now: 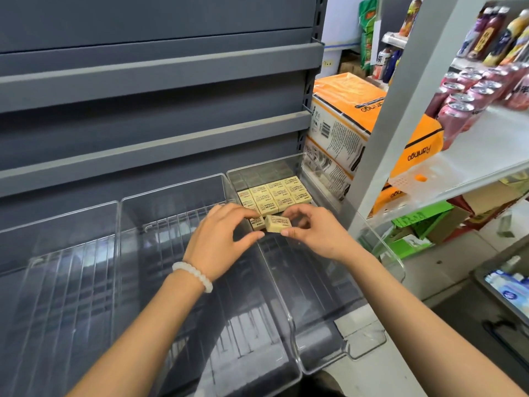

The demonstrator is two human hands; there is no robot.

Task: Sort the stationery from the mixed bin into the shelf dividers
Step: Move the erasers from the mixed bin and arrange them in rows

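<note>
Setting was a retail shop: grey gondola shelving [160, 90], white rack [486, 156] stocked with drink cans [458, 110] and bottles [492, 32], orange tissue packs [352, 110] stacked alongside.

Clear, glossy plastic dividers [171, 253] throw back reflections on matt grey metal shelves [157, 90]. Cream erasers [272, 196] in printed paper sleeves look smooth and dull, while a milky bead bracelet [194, 275] shines softly.

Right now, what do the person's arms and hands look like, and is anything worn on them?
Both forearms are bare, no sleeves or gloves showing. The left hand has a bracelet of pale, milky-white round beads at its wrist. The right hand shows no jewellery.
</note>
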